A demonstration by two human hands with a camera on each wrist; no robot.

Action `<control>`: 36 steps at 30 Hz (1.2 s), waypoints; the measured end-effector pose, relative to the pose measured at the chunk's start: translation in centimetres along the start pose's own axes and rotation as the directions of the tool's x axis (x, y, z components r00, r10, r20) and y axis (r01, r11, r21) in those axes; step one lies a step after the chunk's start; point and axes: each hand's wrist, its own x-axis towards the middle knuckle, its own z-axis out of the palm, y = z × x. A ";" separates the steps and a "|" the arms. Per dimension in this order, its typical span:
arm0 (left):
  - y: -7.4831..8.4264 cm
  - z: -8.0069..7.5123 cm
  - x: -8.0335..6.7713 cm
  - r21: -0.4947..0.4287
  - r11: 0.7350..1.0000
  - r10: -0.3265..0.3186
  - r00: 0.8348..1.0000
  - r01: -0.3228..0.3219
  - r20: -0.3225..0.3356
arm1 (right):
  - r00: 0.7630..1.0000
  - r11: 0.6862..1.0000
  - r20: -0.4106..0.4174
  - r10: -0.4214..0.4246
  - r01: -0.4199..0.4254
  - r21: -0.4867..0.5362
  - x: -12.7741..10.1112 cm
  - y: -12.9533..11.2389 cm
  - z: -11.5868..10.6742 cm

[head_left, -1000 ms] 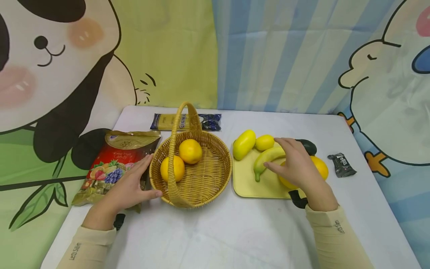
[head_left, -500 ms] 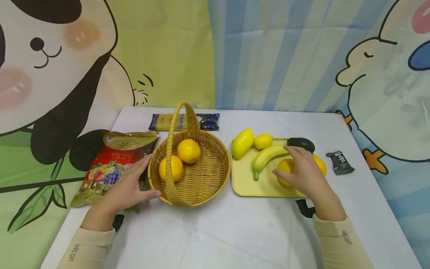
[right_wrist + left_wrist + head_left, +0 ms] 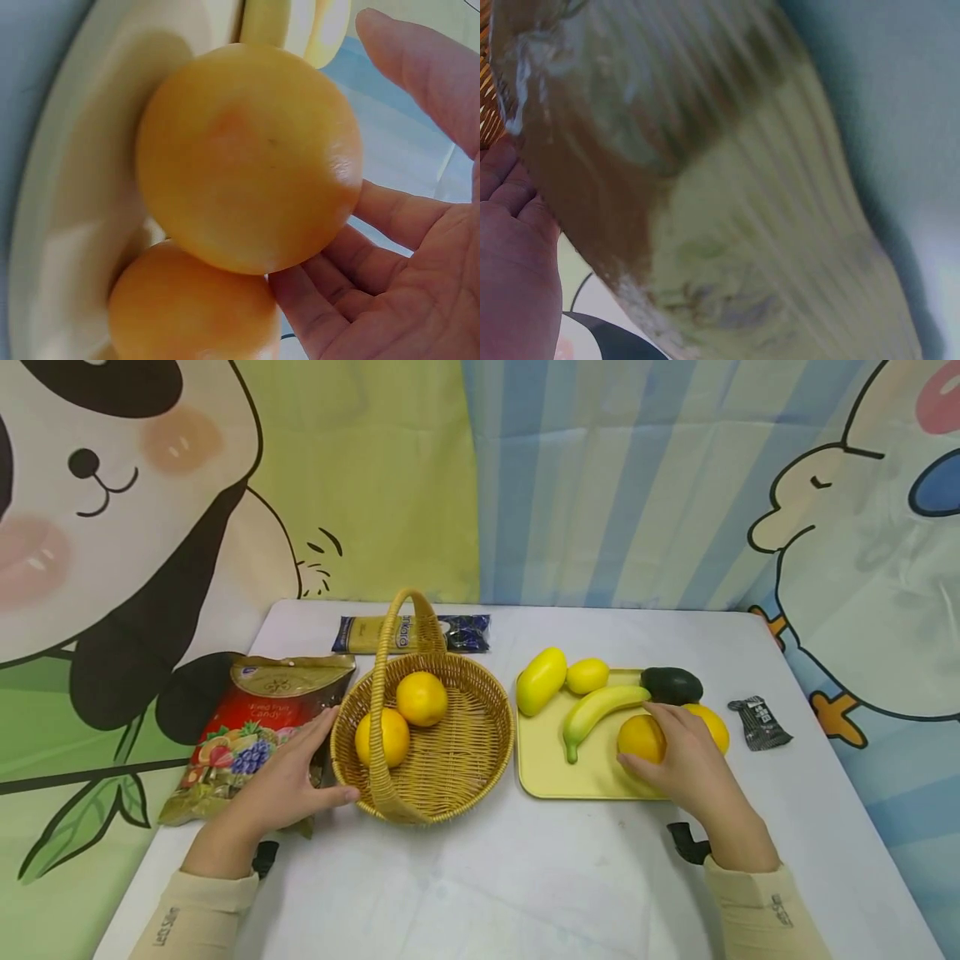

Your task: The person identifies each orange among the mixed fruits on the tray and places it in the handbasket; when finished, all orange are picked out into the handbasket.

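Observation:
My right hand [image 3: 693,768] is at an orange [image 3: 640,739] on the yellow tray [image 3: 558,781]. In the right wrist view its fingers lie along the far side of that orange [image 3: 247,157], while the thumb [image 3: 420,75] stands apart from it. A second orange [image 3: 712,727] sits beside the first, partly hidden by the hand. With fingers extended, my left hand [image 3: 288,781] rests against the left side of the wicker basket [image 3: 461,752]. Two oranges [image 3: 422,698] lie inside the basket. Under the left hand is a candy bag [image 3: 255,718], which fills most of the left wrist view.
The tray also bears a banana [image 3: 600,714], a lemon [image 3: 587,676], a mango [image 3: 542,682] and a dark green oval fruit [image 3: 671,685]. A small black packet [image 3: 761,724] lies to its right. Behind the basket is a blue and gold pasta packet [image 3: 467,633].
My right hand has drawn back toward me and slightly right, from over the banana to beside the tray's front orange. The left hand has stayed against the basket.

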 end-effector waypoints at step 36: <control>-0.2 0.2 0.0 0.000 1.000 0.004 1.000 -0.004 -0.006 | 0.995 0.998 -0.099 -0.025 0.020 -0.051 -0.8 0.2 1.8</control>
